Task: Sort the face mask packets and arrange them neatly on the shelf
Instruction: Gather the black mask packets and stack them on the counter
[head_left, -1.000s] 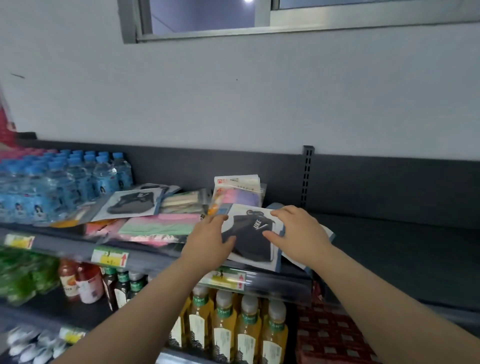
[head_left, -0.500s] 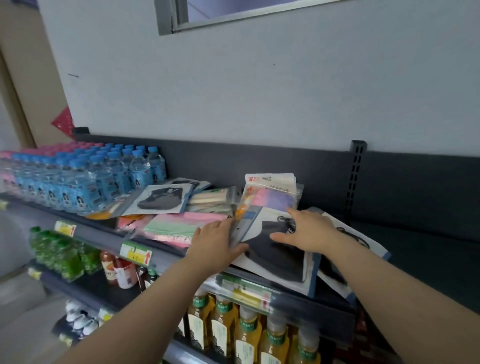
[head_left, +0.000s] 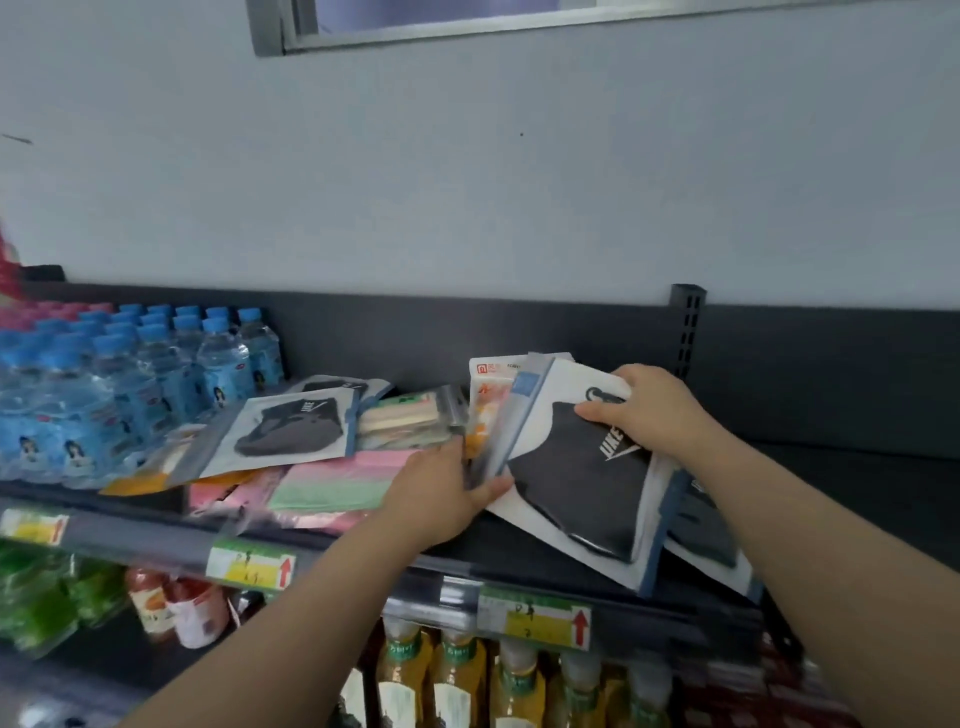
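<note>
Head view, looking down on a dark shop shelf (head_left: 519, 564) against a pale wall (head_left: 467, 182). Both hands on one black mask packet (head_left: 582, 493), white-bordered with a blue edge strip, lifted at its top and tilted toward the camera, its lower end low near the shelf's front. Left hand (head_left: 441, 493) grips the packet's lower left edge, thumb lying across the front, fingers wrapped behind; a thin grey packet edge shows pinched in the same grip, though how many packets it holds I cannot tell. Right hand (head_left: 649, 410) holds the upper right corner, fingers curled over the top, thumb pressed on the face. Orange-and-white packet (head_left: 485, 395) stands just behind the lifted one. Further dark packet (head_left: 701, 530) lies partly under it at right. Left of the hands: clear packet (head_left: 410, 421) of pale masks, pink and green packets (head_left: 332, 483) lying flat, and a second black mask packet (head_left: 291, 431) resting slanted on top of that loose heap. Water bottles (head_left: 130, 384) with blue caps are massed at the shelf's far left, close beside the heap. Green-and-yellow price tag (head_left: 249, 566) on the front rail. Yellow drink bottles (head_left: 457, 680) on the tier below. Slotted upright post (head_left: 687, 332) behind the right hand.
</note>
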